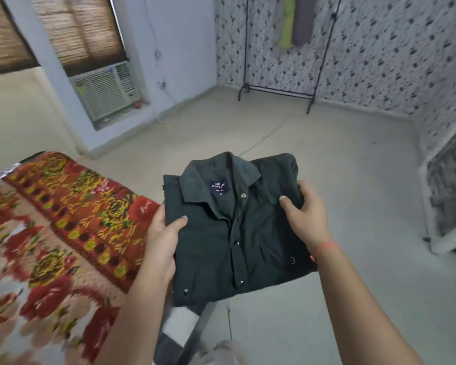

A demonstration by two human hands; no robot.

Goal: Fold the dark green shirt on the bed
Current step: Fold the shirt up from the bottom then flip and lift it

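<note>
Fold done: dark green shirt (232, 233) a neat rectangle | left hand (161, 233), right hand (304, 214) clamp its sides | held off the bed (63, 219), unplaced

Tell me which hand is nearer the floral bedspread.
Left. The left hand grips the folded dark green shirt at its edge beside the floral bedspread; the right hand holds the shirt's far side.

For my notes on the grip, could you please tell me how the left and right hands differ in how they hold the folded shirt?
The left hand grips the shirt at its left edge, nearest the bed, thumb on top; the right hand grips the opposite edge, over the floor. The right wrist wears a red thread; the left wrist is bare. Both hold the shirt up, off the bed, thumbs on top and fingers underneath.
</note>
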